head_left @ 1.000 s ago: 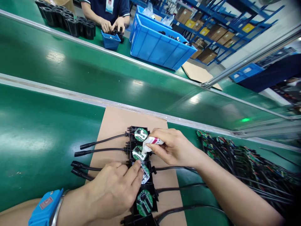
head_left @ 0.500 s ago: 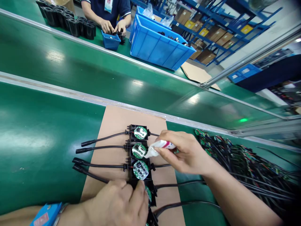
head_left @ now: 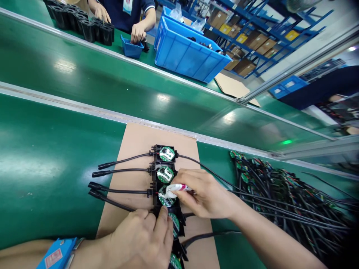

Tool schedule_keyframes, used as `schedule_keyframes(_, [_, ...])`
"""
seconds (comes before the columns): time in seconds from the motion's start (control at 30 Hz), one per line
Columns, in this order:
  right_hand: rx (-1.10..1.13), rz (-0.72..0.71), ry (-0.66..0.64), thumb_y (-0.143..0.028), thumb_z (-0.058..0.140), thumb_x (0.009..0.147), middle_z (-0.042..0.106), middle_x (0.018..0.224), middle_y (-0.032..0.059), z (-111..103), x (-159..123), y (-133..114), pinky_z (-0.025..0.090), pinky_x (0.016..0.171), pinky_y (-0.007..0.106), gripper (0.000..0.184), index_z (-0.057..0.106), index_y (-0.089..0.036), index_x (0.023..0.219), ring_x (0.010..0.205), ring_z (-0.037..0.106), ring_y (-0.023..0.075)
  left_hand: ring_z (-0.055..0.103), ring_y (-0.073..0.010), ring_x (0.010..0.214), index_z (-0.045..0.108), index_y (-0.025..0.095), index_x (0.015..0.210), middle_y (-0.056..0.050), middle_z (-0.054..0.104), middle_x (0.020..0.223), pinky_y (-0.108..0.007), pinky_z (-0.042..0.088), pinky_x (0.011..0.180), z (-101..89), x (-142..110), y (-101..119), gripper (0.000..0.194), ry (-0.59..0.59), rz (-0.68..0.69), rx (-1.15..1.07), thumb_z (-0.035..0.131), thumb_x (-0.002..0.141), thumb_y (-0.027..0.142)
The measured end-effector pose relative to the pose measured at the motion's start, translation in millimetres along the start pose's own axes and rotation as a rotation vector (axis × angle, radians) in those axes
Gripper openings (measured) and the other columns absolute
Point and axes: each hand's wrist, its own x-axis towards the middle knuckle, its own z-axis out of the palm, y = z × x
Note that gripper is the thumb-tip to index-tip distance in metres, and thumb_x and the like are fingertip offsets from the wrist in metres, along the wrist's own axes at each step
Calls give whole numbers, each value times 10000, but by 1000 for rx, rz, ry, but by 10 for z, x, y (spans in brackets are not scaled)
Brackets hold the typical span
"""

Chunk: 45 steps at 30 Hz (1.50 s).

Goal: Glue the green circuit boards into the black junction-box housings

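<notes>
My right hand [head_left: 200, 192] is closed round a white tube [head_left: 179, 188] with a red band. Its white nozzle end is over the third round green circuit board [head_left: 167, 197], where some white paste shows. Two boards above it, the top board [head_left: 166, 153] and the second board [head_left: 165, 174], carry winding strips of white paste. Each board sits in a black housing [head_left: 155, 196] with black cables. My left hand [head_left: 143, 237] lies over the lower left of the row, fingers bent and together, one fingertip at the third board's lower edge; the thumb is hidden.
Brown cardboard [head_left: 134, 140] lies under the housings on the green table [head_left: 56, 157]. A heap of cables with boards [head_left: 280, 190] is on the right. Beyond the rail, a co-worker's hand [head_left: 138, 33] reaches into a small blue bin [head_left: 131, 48], beside a large blue crate [head_left: 190, 59].
My right hand has moved down from the second board to the third with the tube, and paste now shows there. The co-worker's hands have moved apart, one towards the black cylinders.
</notes>
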Motion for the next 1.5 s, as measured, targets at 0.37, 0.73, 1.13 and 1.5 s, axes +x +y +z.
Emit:
schedule_keyframes(0.37, [-15, 75, -17, -159, 485, 918, 586, 737, 39, -52, -225, -46, 407, 599, 249, 90, 571, -137, 930, 666, 513, 132, 599, -199, 497, 664, 58, 1037, -203, 708, 1030, -307, 441, 405, -51, 7, -29, 325, -45, -10, -12, 481, 810, 200])
schedule_keyframes(0.73, [-53, 54, 49, -161, 507, 909, 595, 752, 35, 0, -163, 115, 417, 587, 233, 72, 565, -146, 949, 655, 525, 122, 647, -200, 582, 669, 62, 1069, -186, 707, 1048, -289, 472, 457, -184, 75, -89, 329, -136, 8, -30, 449, 844, 160])
schedule_keyframes(1.13, [16, 30, 117, -103, 499, 884, 615, 771, 44, -43, -319, -239, 440, 597, 245, 136, 559, -155, 994, 674, 542, 134, 538, -103, 421, 666, 91, 871, -108, 745, 840, -216, 373, 358, -148, -64, 211, 143, 18, 132, 19, 525, 852, 107])
schedule_keyframes(1.5, [-20, -38, 139, -128, 454, 904, 596, 780, 59, 290, -443, -391, 469, 612, 278, 154, 541, -141, 1030, 678, 521, 154, 595, -169, 447, 654, 51, 923, -172, 733, 848, -259, 427, 358, -202, -107, 303, 181, -76, 104, 32, 524, 811, 109])
